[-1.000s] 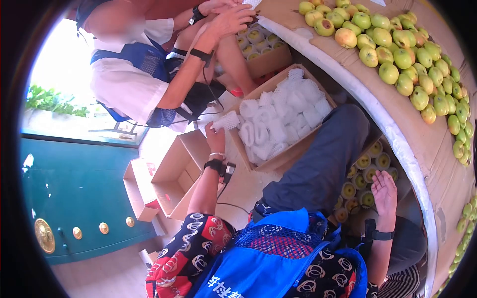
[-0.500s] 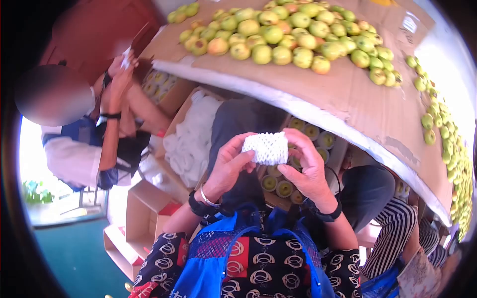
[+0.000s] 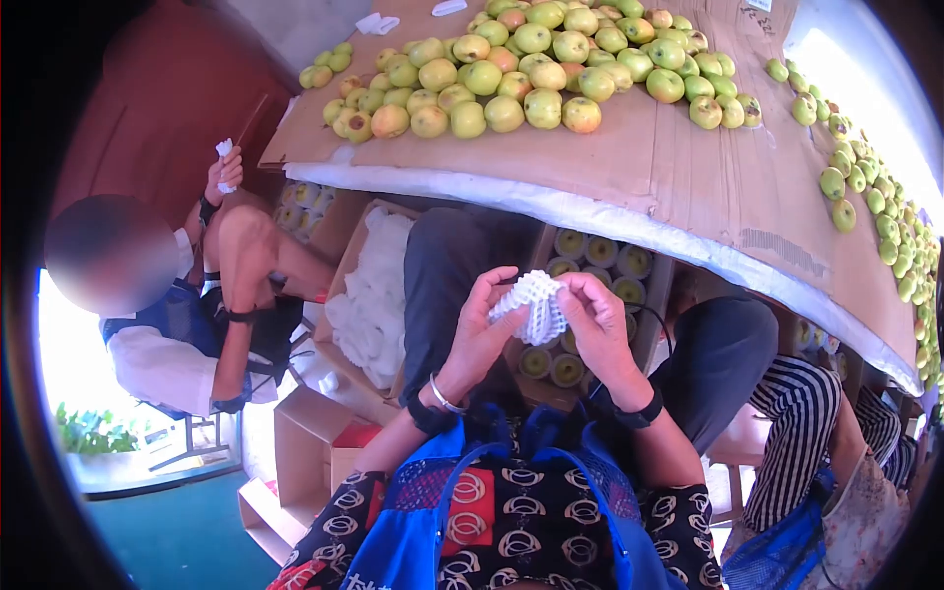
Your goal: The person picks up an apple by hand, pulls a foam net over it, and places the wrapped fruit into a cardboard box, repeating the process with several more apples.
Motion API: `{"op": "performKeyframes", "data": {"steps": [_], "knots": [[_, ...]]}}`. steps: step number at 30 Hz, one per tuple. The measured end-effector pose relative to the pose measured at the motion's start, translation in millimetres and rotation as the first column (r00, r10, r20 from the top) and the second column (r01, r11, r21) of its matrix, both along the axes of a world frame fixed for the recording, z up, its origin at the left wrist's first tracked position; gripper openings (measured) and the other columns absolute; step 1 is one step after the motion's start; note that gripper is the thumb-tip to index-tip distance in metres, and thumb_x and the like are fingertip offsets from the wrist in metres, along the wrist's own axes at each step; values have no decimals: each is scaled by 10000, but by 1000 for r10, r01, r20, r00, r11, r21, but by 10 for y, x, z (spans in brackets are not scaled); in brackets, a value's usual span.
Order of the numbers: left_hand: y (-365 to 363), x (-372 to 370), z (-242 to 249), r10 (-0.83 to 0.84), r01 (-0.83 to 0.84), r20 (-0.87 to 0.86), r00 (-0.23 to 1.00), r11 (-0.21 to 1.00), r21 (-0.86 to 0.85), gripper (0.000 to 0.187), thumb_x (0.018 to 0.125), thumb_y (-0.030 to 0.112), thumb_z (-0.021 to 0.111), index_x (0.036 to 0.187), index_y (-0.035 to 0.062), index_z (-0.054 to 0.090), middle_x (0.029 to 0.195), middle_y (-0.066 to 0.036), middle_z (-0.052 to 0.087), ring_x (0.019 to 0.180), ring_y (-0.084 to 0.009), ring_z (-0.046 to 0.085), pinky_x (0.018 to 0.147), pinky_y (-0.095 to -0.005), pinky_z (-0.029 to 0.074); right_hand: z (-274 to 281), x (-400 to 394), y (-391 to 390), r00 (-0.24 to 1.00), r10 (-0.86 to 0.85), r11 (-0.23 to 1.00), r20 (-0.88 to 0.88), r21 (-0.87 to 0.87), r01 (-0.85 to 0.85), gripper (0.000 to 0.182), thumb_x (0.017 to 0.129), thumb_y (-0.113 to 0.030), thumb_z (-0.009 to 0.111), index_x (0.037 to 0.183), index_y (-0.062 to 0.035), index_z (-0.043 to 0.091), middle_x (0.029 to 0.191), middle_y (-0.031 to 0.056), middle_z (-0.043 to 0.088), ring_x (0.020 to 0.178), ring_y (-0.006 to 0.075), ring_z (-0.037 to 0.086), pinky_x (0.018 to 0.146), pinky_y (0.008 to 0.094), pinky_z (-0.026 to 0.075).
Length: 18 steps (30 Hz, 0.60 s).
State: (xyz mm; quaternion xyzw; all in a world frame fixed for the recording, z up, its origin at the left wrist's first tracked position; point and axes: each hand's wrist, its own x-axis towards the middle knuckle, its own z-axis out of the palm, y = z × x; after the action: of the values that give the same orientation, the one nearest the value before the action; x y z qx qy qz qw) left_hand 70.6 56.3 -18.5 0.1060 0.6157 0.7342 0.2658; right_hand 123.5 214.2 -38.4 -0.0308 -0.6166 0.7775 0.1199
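Observation:
A white foam net sleeve [image 3: 536, 307] is held up between my two hands, above my lap. My left hand [image 3: 484, 324] has its fingers closed on the sleeve's left side. Thumb and fingers of my right hand [image 3: 596, 320] pinch its right side. Behind and below the hands is a box of netted apples [image 3: 600, 258], partly hidden by them. To the left of my leg, an open carton holds a pile of white foam nets [image 3: 369, 305].
Loose green apples [image 3: 482, 77] lie on a cardboard-covered table [image 3: 590, 172] ahead. At left sits a co-worker [image 3: 172, 344] holding a white net [image 3: 228, 165]. Empty cartons [image 3: 305, 442] stand at lower left. Another person's striped trousers [image 3: 796, 413] show at right.
The net sleeve has gone from stretched wide to bunched and tilted, with my hands closer together. The co-worker's hands have come apart. The whole view has shifted slightly.

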Motion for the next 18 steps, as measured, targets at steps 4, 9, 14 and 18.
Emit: {"op": "performKeyframes", "data": {"steps": [4, 9, 14, 18], "knots": [[-74, -39, -173, -65, 64, -21, 998, 997, -40, 323, 841, 8, 512, 1162, 15, 473, 1058, -35, 542, 956, -94, 522, 826, -235, 431, -96, -22, -67, 999, 10, 954, 46, -299, 4, 178, 935, -164, 490, 994, -8, 555, 869, -13, 585, 759, 30, 514, 680, 189, 419], [-93, -40, -158, -101, 72, 240, 965, 989, 130, 316, 841, 0, 493, 1156, 27, 482, 1059, -34, 557, 967, -107, 545, 837, -256, 444, -225, -77, -62, 982, 138, 808, 127, -588, -37, 194, 936, -179, 477, 1009, -17, 557, 897, 5, 601, 799, 53, 554, 712, 204, 439], [-142, -102, -257, -202, 49, 493, 846, 951, 307, 276, 890, 71, 465, 1161, 25, 496, 1072, -47, 580, 969, -135, 572, 854, -294, 458, -300, -166, -36, 955, 241, 707, 176, -705, -49, 210, 936, -184, 472, 1026, -14, 557, 916, 29, 608, 819, 77, 576, 725, 217, 460], [-134, -106, -281, -208, 6, 502, 840, 928, 374, 299, 927, 150, 465, 1190, 12, 492, 1128, -74, 578, 1023, -161, 568, 893, -313, 455, -478, -200, -33, 956, 210, 796, 203, -603, -47, 208, 934, -176, 480, 1035, -9, 551, 909, 32, 603, 823, 78, 573, 728, 222, 465]]}}
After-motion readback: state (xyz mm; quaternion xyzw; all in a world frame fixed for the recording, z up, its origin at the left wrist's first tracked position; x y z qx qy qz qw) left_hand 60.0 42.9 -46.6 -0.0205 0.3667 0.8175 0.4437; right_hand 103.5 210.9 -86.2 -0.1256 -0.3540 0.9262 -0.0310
